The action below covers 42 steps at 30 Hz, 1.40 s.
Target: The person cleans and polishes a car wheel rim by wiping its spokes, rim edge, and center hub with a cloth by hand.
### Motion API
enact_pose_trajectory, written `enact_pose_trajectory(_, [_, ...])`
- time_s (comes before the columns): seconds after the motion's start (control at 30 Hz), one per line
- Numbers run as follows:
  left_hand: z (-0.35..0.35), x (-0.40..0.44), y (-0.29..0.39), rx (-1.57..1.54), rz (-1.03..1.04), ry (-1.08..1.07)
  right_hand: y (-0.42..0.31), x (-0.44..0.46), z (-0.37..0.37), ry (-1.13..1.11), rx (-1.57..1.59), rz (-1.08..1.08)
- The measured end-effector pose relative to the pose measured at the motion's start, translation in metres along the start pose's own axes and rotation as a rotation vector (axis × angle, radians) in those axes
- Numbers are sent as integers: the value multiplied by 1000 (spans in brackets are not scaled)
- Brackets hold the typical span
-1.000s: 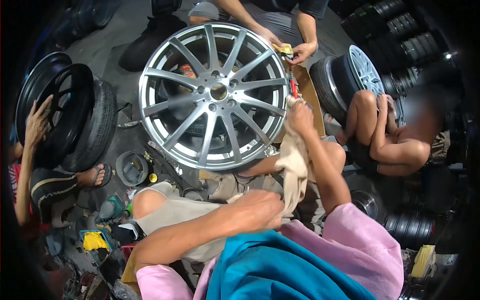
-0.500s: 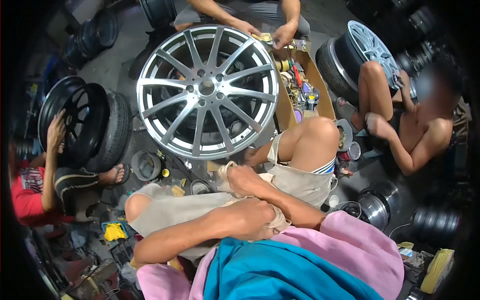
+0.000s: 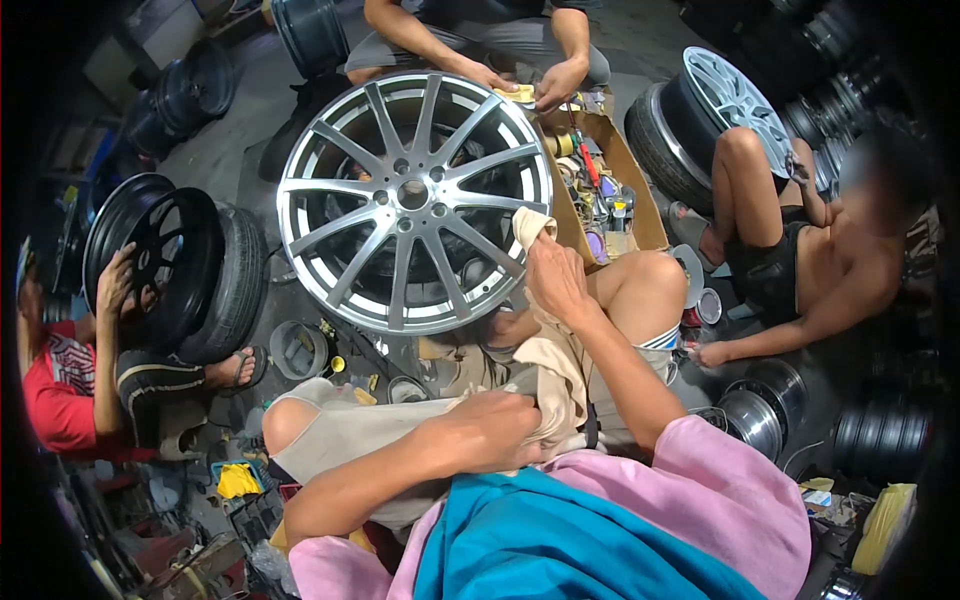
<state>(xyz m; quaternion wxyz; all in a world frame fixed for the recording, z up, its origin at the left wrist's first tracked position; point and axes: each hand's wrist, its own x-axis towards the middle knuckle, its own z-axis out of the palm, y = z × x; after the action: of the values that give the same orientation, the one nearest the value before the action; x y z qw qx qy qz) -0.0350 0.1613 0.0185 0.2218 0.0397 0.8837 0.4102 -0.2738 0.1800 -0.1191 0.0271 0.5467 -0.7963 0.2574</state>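
Note:
A silver multi-spoke alloy wheel [image 3: 465, 182] lies face up in front of me. My right hand [image 3: 556, 272] is at its near right edge, with a beige cloth [image 3: 562, 375] bunched over the fingertips. That cloth end overlaps the rim in view; whether it presses on the metal I cannot tell. From there the cloth hangs down to my lap, where my left hand [image 3: 488, 428] is closed around its lower part. Both hands are apart, the right one raised and farther forward.
A cardboard box [image 3: 655, 228] of cans and tools stands right of the wheel. Across from me a person holds a yellow piece [image 3: 518, 94]. Two co-workers sit left and right beside a black wheel [image 3: 190, 255] and a grey wheel [image 3: 740, 95]. A bucket [image 3: 299, 349] stands near my knee.
My right hand has gone up and forward from my lap to the wheel's edge, drawing the cloth out. My left hand stays low. The right co-worker's arm has lowered.

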Motion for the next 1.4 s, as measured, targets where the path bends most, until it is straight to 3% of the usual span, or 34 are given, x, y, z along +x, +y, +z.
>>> enact_pose_trajectory(0.27, [0, 2, -8, 12, -9, 53, 5, 18, 37, -98, -88, 79])
enact_pose_trajectory(0.37, [-3, 3, -6, -7, -18, 32, 1, 13, 41, -33, -63, 90])
enact_pose_trajectory(0.67, [-1, 9, -5, -8, -11, 16, -7, -2, 25, -100, -51, 107])
enact_pose_trajectory(0.73, [-3, 10, -6, -11, -13, 11, -11, -21, 19, -36, 86, 105])
enact_pose_trajectory(1.13, [2, 17, -7, -30, -19, -24, 16, -38, -6, -179, 24, 294])
enact_pose_trajectory(1.4, [2, 23, -24, 7, -64, 205, 27, -48, -12, -117, 55, 346])
